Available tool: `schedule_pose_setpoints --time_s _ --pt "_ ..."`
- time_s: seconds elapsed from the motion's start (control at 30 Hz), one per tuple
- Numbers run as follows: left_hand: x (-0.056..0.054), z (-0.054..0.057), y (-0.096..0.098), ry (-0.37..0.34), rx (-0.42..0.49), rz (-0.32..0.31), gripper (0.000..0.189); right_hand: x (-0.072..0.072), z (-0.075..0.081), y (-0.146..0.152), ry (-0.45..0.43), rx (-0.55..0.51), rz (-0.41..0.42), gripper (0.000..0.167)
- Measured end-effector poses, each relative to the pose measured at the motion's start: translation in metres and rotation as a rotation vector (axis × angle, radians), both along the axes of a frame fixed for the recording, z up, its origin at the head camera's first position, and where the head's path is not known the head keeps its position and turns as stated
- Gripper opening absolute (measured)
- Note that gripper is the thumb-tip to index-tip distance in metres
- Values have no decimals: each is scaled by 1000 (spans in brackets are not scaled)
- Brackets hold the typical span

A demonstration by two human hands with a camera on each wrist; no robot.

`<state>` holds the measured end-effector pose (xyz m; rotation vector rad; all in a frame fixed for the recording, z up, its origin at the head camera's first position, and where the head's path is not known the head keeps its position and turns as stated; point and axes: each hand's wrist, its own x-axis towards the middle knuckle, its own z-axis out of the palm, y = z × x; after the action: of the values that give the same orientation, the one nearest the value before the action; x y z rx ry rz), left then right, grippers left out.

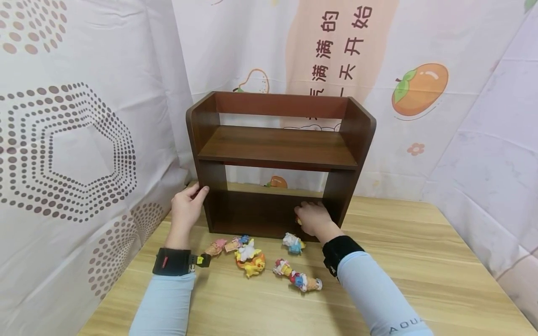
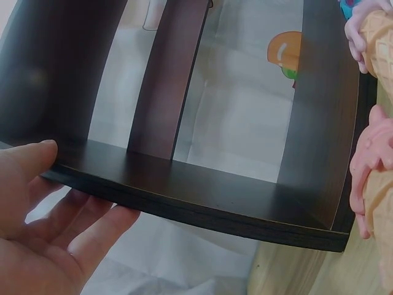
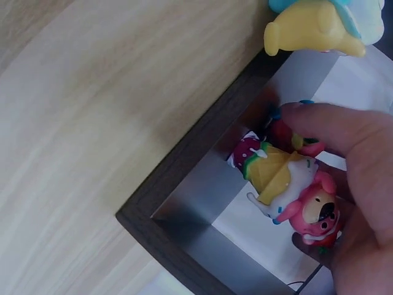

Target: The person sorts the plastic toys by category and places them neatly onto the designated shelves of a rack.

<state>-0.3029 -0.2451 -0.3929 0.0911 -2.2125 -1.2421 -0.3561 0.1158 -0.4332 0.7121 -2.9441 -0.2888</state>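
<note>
A dark brown two-tier wooden shelf (image 1: 277, 145) stands upright on the table. My left hand (image 1: 186, 208) grips the front edge of its left side panel, with the thumb (image 2: 31, 158) on one face and fingers on the other. Inside the lower compartment, near the right panel, my right hand (image 1: 313, 218) holds a pink bear ice-cream-cone figurine (image 3: 318, 203). The thumb lies by a small red figurine (image 3: 284, 134) beside it; the back of the hand mostly hides both in the head view. Just in front of the shelf lies a white, blue and yellow figurine (image 1: 293, 243).
To the left on the wooden table (image 1: 235, 308) lie pink-topped cone figurines (image 1: 216, 248), a white-and-yellow figurine (image 1: 247, 252) and an orange-and-yellow figurine (image 1: 254, 267). A red-topped figurine (image 1: 282, 267) and a blue-and-red cone figurine (image 1: 308, 283) lie nearer. Printed curtains (image 1: 470, 116) hang behind.
</note>
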Motion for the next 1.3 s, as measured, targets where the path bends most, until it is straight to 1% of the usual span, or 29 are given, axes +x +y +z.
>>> schedule_pose_setpoints --time_s 0.13,0.33,0.4,0.5,0.67,0.77,0.9,1.0,1.1,1.2,1.3 --pt "0 0 0 -3 -1 0 41 0 0 1 8 -25 16 31" --pt "0 0 0 2 -2 2 40 -3 3 3 39 -83 82 27" --pt "0 0 0 4 -1 2 40 -4 4 4 35 -112 100 25" --pt "0 0 0 1 1 -3 41 -6 5 6 5 -159 108 22" --pt "1 1 0 7 2 -9 40 -7 10 9 -77 -263 104 18" --pt "1 0 0 11 -5 -3 39 -6 15 11 -122 -314 103 22" --pt "0 -1 0 13 -12 4 39 -2 26 12 -185 -359 91 36" --pt "0 -1 1 17 -15 6 38 2 34 12 -209 -375 100 38" --pt "0 -1 1 19 -13 13 38 3 41 13 -203 -373 148 32" --pt "0 -1 1 21 -10 13 38 1 45 15 -177 -363 204 27" --pt "0 0 0 22 -12 10 38 -3 47 17 -159 -359 237 28"
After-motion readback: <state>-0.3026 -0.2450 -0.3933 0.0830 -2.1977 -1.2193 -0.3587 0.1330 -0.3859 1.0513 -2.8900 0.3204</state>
